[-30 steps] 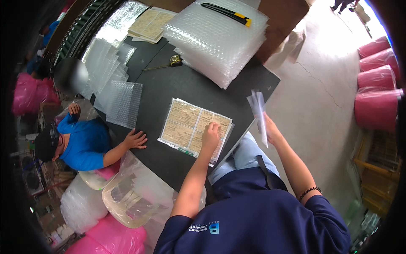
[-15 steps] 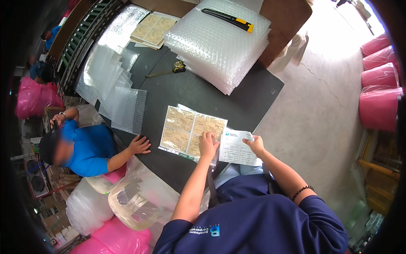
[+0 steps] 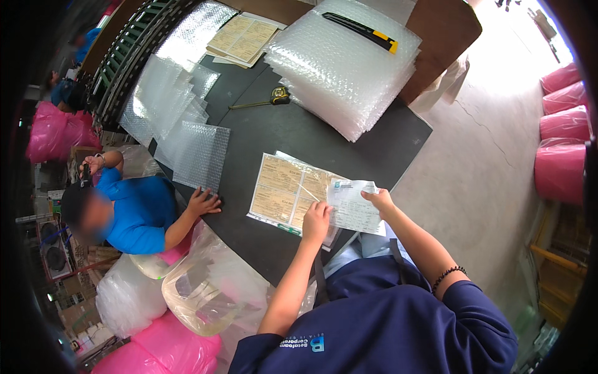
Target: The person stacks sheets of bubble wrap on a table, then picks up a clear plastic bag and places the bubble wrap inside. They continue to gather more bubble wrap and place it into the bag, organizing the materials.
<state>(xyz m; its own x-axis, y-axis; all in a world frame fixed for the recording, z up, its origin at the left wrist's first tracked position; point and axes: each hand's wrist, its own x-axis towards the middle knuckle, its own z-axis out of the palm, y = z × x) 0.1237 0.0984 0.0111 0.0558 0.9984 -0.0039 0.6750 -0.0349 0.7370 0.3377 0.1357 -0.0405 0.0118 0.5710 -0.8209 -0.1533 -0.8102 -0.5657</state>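
A white printed paper form (image 3: 356, 215) is in my right hand (image 3: 380, 203), the thumb on top of its upper right corner. My left hand (image 3: 317, 219) has its fingers pinched together at the form's left edge, above a clear plastic sleeve; what lies between them is hidden. Inside the sleeve is a tan sheet of printed labels (image 3: 280, 187), lying flat near the table's front edge. The form overlaps the sleeve's right part. A thin pale line runs over the labels towards my left fingertips; I cannot tell whether it is a crease or glare.
On the dark table (image 3: 249, 140) are a bubble-wrap stack (image 3: 342, 68) with a black-and-yellow utility knife (image 3: 361, 32), a tape measure (image 3: 279, 95), bubble-wrap pouches (image 3: 199, 153) and more tan sheets (image 3: 243, 37). A co-worker's hand (image 3: 202, 202) rests at the left edge. Pink wrapped rolls (image 3: 560, 168) stand right.
The form has moved left over the sleeve's right side. My left hand has shifted from lying on the labels to pinching beside the form. The whole view has shifted slightly.
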